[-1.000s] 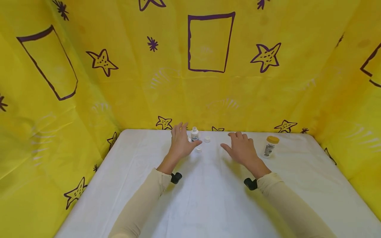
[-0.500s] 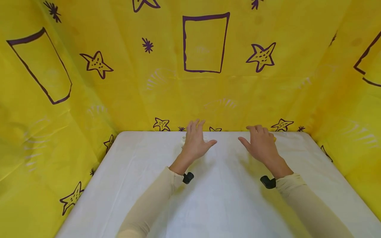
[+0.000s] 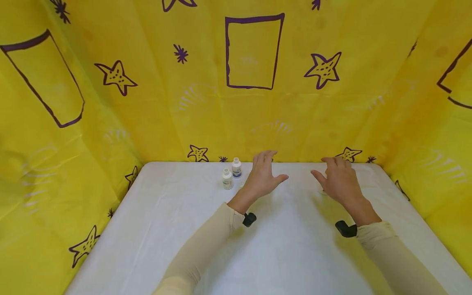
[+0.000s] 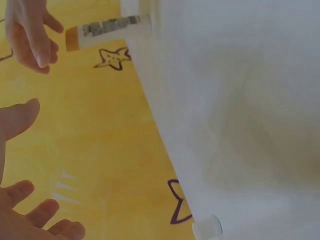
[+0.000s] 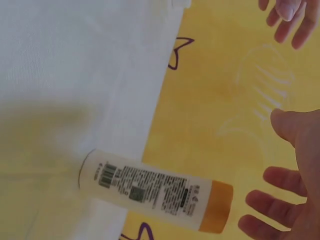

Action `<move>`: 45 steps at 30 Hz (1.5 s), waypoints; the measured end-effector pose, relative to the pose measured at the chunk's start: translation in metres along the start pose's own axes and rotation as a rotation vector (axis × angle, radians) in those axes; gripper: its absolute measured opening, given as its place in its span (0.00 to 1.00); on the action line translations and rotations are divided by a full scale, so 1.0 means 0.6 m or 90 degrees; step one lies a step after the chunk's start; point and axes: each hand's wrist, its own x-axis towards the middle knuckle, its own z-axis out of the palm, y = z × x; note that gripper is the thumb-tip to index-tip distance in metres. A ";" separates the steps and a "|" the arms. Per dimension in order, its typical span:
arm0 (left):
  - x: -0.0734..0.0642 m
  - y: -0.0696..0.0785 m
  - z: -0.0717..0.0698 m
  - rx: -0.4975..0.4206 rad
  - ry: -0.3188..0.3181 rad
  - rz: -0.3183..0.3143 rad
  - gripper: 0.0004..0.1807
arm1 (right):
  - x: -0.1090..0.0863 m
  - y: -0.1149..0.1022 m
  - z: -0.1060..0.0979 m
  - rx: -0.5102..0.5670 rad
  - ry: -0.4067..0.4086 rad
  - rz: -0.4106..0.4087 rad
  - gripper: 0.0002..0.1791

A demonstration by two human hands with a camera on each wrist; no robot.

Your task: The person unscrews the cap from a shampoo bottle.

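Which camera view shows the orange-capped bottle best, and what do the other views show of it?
The right wrist view: the orange-capped bottle appears large and whole, with its cap and printed label unobstructed. The left wrist view shows it smaller and blurrier; in the head view, the right hand hides nearly all of it.

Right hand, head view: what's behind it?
Behind the right hand, a starfish print on the yellow cloth shows partly. The orange-capped bottle is mostly or wholly covered there; both wrist views show it.
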 end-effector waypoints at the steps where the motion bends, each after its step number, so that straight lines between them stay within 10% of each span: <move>1: 0.003 0.004 0.005 -0.002 -0.003 0.004 0.46 | -0.002 0.004 -0.002 0.007 -0.006 0.009 0.34; 29: 0.055 0.089 0.171 -0.117 -0.090 -0.023 0.42 | -0.022 0.073 -0.018 0.114 -0.051 0.059 0.38; 45: 0.059 0.127 0.240 -0.218 -0.098 -0.038 0.38 | -0.025 0.076 0.006 0.114 0.039 -0.011 0.26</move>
